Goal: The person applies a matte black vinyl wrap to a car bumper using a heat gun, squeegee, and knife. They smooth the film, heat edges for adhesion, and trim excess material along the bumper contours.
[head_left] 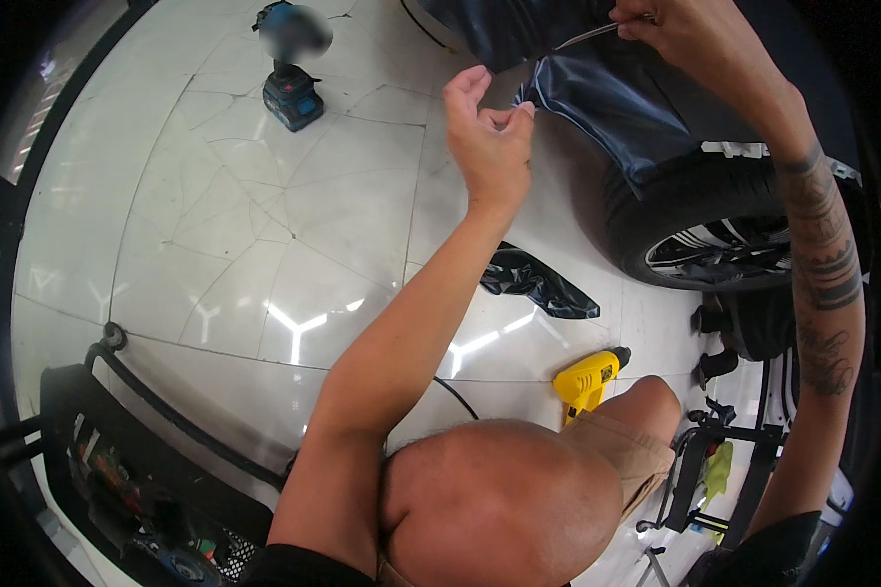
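Presently, I judge the step in hand to be trimming the loose edge of the dark film (612,112), which drapes just beyond the wheel (695,235), one flap reaching the tyre. Left of the wheel, my left hand (494,132) appears to pinch the film's edge; beyond it, my right hand (651,22) grasps a slim metal tool (587,36). Next, I judge, steady tension and a shallow, controlled stroke are required.
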